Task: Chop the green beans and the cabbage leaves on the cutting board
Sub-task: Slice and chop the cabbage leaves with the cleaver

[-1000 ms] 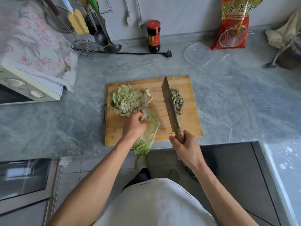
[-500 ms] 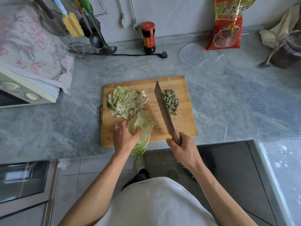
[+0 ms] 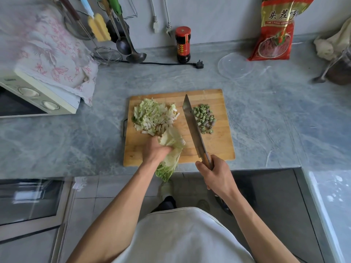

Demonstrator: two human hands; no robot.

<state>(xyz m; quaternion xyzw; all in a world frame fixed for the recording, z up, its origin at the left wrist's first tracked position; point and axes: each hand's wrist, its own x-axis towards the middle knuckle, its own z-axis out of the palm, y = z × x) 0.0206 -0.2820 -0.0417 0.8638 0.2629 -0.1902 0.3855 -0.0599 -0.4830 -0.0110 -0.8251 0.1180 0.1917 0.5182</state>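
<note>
On the wooden cutting board the left hand grips a whole cabbage leaf whose green tip hangs over the bench edge, just below the heap of chopped cabbage. The right hand has its fingers wrapped round the cleaver handle, the blade lying between the cabbage and the chopped green beans.

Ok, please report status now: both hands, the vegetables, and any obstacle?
Left hand grips whole cabbage leaf. Right hand holds cleaver. Beans chopped, cabbage partly. No obstacle on board.
</note>
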